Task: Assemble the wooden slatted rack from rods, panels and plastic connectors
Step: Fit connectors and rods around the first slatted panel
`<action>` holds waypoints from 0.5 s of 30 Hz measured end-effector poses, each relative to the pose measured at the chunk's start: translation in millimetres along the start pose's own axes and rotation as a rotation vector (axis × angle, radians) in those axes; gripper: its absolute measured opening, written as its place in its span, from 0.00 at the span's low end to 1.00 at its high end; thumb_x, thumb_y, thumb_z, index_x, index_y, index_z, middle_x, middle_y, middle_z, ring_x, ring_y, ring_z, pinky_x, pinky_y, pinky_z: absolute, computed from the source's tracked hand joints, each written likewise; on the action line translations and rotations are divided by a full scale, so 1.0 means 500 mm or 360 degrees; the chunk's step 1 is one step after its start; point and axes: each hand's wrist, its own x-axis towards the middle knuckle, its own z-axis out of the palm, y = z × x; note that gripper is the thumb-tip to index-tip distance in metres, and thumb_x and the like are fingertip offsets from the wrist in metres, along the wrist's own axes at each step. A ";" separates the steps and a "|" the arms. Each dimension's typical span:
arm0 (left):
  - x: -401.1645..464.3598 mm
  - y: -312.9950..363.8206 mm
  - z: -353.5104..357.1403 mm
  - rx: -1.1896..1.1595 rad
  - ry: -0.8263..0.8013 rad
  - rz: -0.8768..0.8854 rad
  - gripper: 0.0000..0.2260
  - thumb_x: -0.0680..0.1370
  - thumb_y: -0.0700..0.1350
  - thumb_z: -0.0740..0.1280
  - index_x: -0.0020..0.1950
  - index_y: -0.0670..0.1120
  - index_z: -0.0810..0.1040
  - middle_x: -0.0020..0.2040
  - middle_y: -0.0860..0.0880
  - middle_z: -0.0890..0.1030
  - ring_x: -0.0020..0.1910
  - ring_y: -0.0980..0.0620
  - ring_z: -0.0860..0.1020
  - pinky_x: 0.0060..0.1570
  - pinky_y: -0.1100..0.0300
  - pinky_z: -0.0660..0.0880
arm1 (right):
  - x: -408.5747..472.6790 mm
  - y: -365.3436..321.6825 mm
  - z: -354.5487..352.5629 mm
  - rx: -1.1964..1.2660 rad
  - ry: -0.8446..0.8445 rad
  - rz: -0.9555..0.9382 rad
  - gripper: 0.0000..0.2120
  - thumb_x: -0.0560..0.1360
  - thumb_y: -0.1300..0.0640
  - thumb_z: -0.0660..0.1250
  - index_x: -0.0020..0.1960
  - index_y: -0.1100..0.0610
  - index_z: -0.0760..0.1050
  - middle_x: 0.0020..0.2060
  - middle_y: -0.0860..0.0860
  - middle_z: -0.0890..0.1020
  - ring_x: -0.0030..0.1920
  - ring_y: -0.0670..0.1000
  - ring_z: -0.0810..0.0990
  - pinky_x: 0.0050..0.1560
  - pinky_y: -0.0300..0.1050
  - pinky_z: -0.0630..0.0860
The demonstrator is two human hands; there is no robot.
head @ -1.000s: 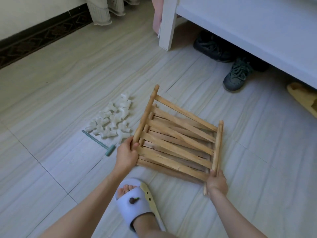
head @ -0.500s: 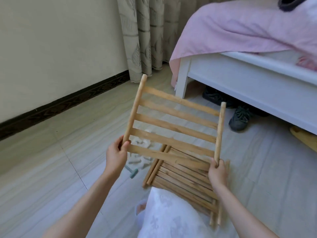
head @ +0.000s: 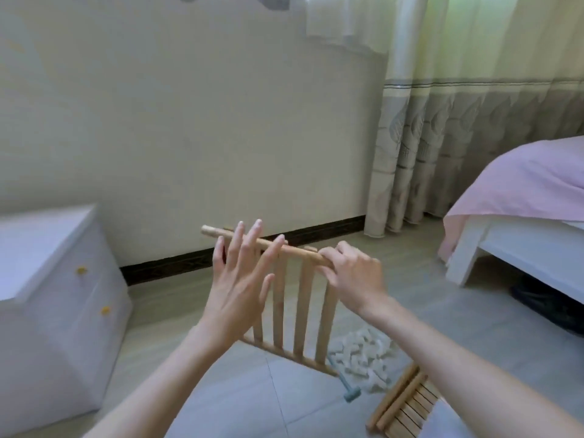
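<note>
The slatted panel (head: pixel 294 298) has swung upright since a moment ago, slats hanging below the right hand (head: pixel 350 276), which curls round its top rod. The left hand (head: pixel 240 279) is spread flat against the slats beside that grip, probably to steady it.

A pale wooden slatted panel (head: pixel 297 308) hangs upright in the air, slats vertical, top rod (head: pixel 294 251) tilted.

No text, label, brand, number or sign can be read anywhere (the whole view is slightly blurred). The wooden slatted panel (head: pixel 294 298) held up at centre shows bare wood, the white drawer unit (head: pixel 47 279) at nine o'clock carries only plain yellow knobs, and the curtain (head: pixel 458 137) at two o'clock bears a leaf pattern, no lettering.
</note>
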 end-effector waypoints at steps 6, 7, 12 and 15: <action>-0.093 -0.082 -0.009 0.0216 -0.0706 -0.0149 0.29 0.77 0.52 0.65 0.75 0.52 0.57 0.74 0.49 0.63 0.75 0.47 0.55 0.72 0.43 0.48 | 0.004 -0.121 0.115 -0.0198 -0.0213 -0.0562 0.14 0.54 0.43 0.81 0.34 0.44 0.79 0.25 0.45 0.74 0.21 0.45 0.74 0.21 0.37 0.67; -0.102 -0.094 -0.009 0.0071 -0.0859 -0.0223 0.26 0.80 0.53 0.60 0.75 0.53 0.56 0.73 0.51 0.65 0.74 0.49 0.57 0.73 0.47 0.50 | 0.005 -0.133 0.122 -0.0171 -0.0208 -0.0627 0.14 0.54 0.43 0.81 0.34 0.44 0.80 0.25 0.44 0.75 0.21 0.45 0.74 0.22 0.38 0.67; -0.112 -0.130 -0.013 -0.0495 -0.0963 -0.0458 0.14 0.82 0.48 0.57 0.67 0.51 0.65 0.54 0.49 0.74 0.55 0.51 0.71 0.54 0.56 0.71 | 0.016 -0.164 0.135 0.0160 -0.0246 -0.0590 0.14 0.61 0.44 0.78 0.42 0.48 0.82 0.33 0.46 0.81 0.32 0.49 0.80 0.31 0.44 0.74; -0.109 -0.127 0.003 -0.0508 -0.0855 -0.0407 0.16 0.82 0.45 0.56 0.70 0.48 0.64 0.59 0.50 0.73 0.57 0.54 0.66 0.57 0.57 0.67 | 0.031 -0.159 0.124 0.0434 -0.0537 -0.0274 0.22 0.70 0.47 0.72 0.63 0.49 0.74 0.49 0.46 0.80 0.51 0.47 0.79 0.53 0.45 0.75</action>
